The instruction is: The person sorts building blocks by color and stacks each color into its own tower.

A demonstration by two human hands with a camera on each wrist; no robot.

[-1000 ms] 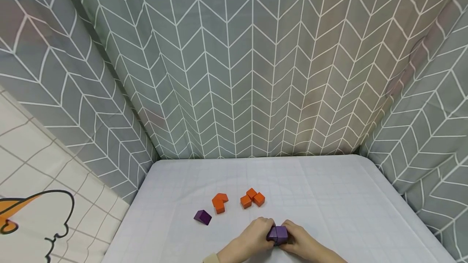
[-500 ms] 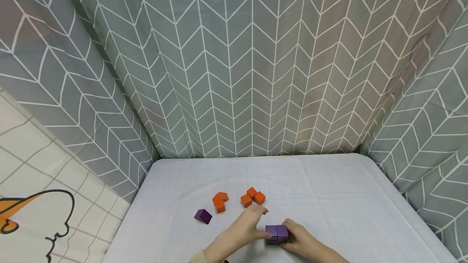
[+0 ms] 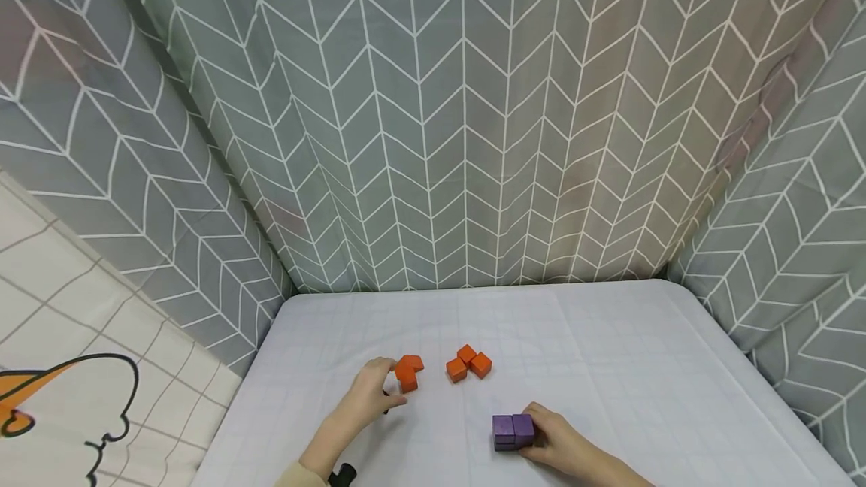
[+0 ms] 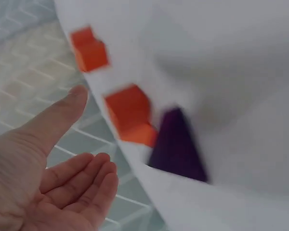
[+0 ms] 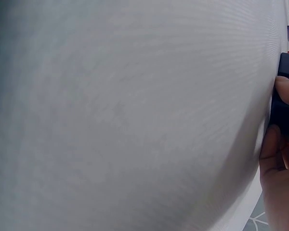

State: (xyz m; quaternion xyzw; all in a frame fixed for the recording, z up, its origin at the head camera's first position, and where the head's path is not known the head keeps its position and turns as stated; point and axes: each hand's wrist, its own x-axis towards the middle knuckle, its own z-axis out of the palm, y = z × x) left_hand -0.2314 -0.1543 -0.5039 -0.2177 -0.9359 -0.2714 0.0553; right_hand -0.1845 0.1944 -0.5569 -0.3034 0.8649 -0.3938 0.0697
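Note:
My left hand (image 3: 368, 393) hovers with fingers spread over the left part of the table, and nothing is held in it. Under it, almost wholly hidden in the head view, lies a dark purple wedge block (image 4: 178, 149) that shows plainly in the left wrist view. Close to its fingertips sit orange blocks (image 3: 407, 376) in a bent shape. At the front, my right hand (image 3: 558, 442) grips the right side of a cluster of purple blocks (image 3: 513, 432) standing on the table. The right wrist view shows the thumb and fingers on this dark cluster (image 5: 285, 113) at its edge.
A group of small orange cubes (image 3: 468, 363) touches together near the table's middle. White cloth covers the table (image 3: 595, 352). Patterned grey curtains (image 3: 433, 134) hang behind and on both sides.
My left hand has let go of the purple cluster and moved left, over the purple wedge. My right hand stays on the cluster, which has hardly moved.

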